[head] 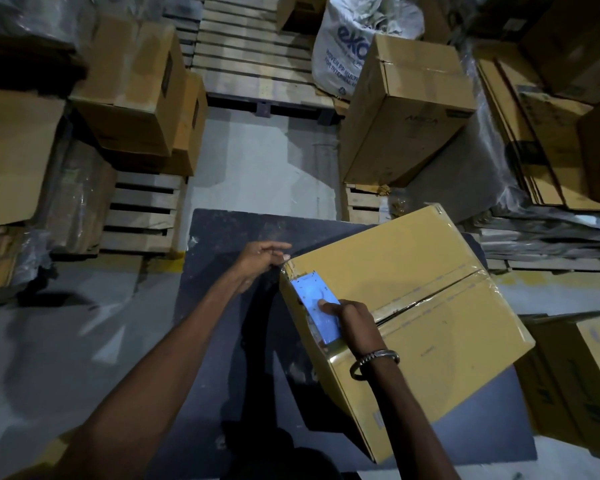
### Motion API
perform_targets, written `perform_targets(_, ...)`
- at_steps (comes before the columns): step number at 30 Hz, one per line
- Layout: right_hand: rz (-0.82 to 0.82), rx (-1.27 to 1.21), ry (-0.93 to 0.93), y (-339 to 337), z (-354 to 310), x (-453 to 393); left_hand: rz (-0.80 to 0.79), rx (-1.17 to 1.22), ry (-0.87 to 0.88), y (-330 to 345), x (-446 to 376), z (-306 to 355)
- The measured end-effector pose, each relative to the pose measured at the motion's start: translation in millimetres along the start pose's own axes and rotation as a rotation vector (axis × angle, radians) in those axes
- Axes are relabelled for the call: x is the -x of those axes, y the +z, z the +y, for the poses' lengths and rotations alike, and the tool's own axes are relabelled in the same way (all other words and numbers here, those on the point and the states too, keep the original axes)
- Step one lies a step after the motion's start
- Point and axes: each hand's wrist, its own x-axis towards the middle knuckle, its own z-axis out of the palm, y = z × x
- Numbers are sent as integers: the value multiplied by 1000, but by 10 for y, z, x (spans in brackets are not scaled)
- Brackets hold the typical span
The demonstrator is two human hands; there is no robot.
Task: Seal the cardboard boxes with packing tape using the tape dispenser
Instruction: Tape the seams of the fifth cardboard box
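A yellow-brown cardboard box [426, 289] sits turned at an angle on a dark table [229, 233], its top flaps closed with glossy tape along the centre seam. The right hand [355, 323] grips a blue tape dispenser [317, 306], fingers curled round it, pressing it against the box's upper left edge near the corner. The left hand [260, 261] rests at that same corner, fingers loosely extended and touching the tape end there, clamped on nothing

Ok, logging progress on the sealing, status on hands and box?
Right hand grips blue tape dispenser at box left edge. Left hand open at box corner. Nothing in the way.
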Motion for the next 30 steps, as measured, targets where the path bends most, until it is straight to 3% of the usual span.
perform_targets(4,14,5,26,-6,-46,32,-65,-252,46,-62,-65,69)
perform_targets(7,26,2,36,-8,-7,46,-77,-315,49,-104,-38,61)
perform_targets(14,38,-7,27,4,-28,92,99,-666,102,-53,-12,-223)
perform_targets(17,45,33,15,1,-39,103,221,-517,112,-115,44,-142)
perform_targets(20,56,68,11,18,-53,78,128,-335,194,-67,174,57)
perform_targets(23,65,146,-12,25,-46,52,49,-466,225,62,316,90)
perform_targets(30,96,216,-40,110,-103,82,191,-533,289,143,309,-43)
